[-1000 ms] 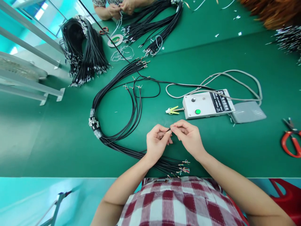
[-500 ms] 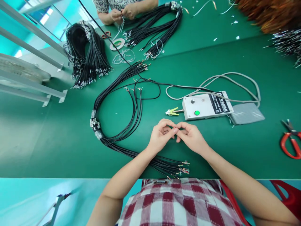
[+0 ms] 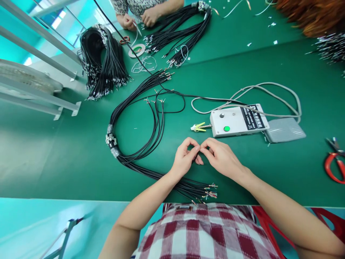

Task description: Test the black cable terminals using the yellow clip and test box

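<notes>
My left hand is closed, thumb and forefinger pinched. A dark sliver, seemingly a black cable, shows among its lower fingers. My right hand pinches at the same spot, its fingertips meeting the left ones; what it grips is too small to make out. Below and left of my hands lies a bundle of black cables, curved in a C, with silver connectors at its bend. Stripped coloured wire ends fan out near the table edge, and the bundle passes under my left forearm.
A white control box with a green button and yellow-tipped spindle sits beyond my hands, beside a grey pedal. Red-handled scissors lie far right. Across the green table, a co-worker's hands hold a white strip near more cables.
My hands remain together at the same place; the right wrist has turned slightly and the fingertips have shifted. The co-worker's hands have moved apart. The view has shifted slightly.
</notes>
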